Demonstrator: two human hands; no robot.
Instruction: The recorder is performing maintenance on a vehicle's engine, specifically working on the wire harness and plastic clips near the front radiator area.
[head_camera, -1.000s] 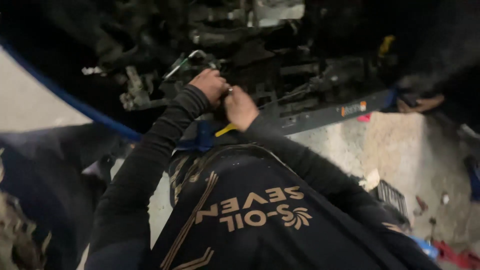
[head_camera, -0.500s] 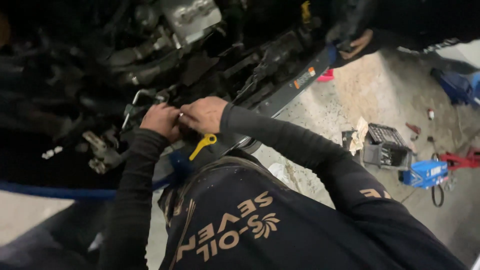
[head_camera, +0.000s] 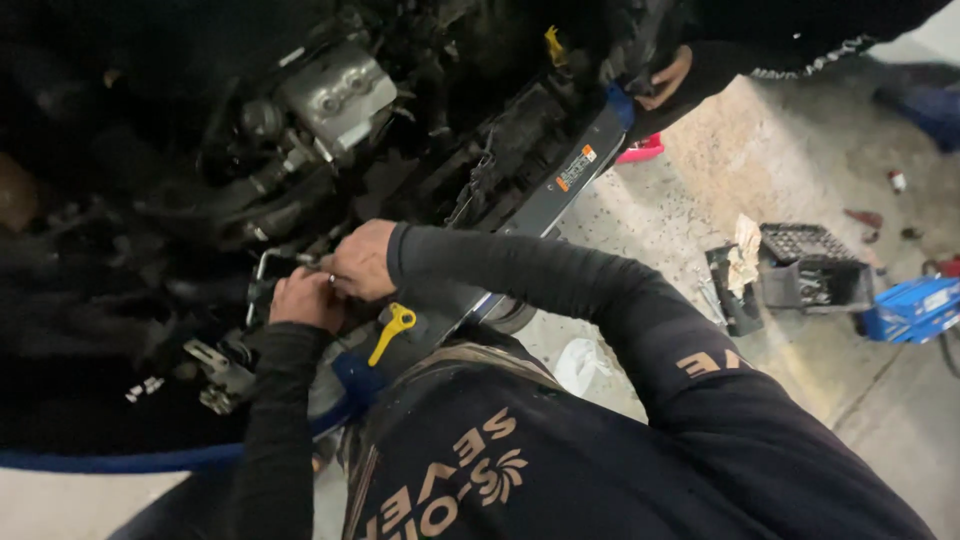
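Black sleeves run from the bottom of the head view up into a dark engine bay, and both hands meet at one spot there. The left hand (head_camera: 305, 298) is curled around the lower bend of a thin, bright metal pipe (head_camera: 262, 270) that loops out of the shadowed machinery; its fingers are closed on it, apparently to steady the part. The right hand (head_camera: 362, 260) sits just above and touching the left, fingertips pinched together on a small metal fitting (head_camera: 318, 262) at the pipe's end, though what exactly lies between them is too small to tell. The pipe and fitting lie low in the bay, left of centre, just beside a yellow plastic dipstick handle (head_camera: 392, 330) that juts out over the front edge.

Above, a ribbed silver cast-metal engine housing (head_camera: 335, 88) catches the light. A black front crossmember with a small sticker (head_camera: 560, 190) runs diagonally toward the top right, where another person's hand (head_camera: 668, 78) rests at its far end. On the pale concrete floor (head_camera: 800, 400) well apart to the right stand an open black plastic tool case (head_camera: 805, 265) and a blue box (head_camera: 912, 308), set within a short turn of the work.
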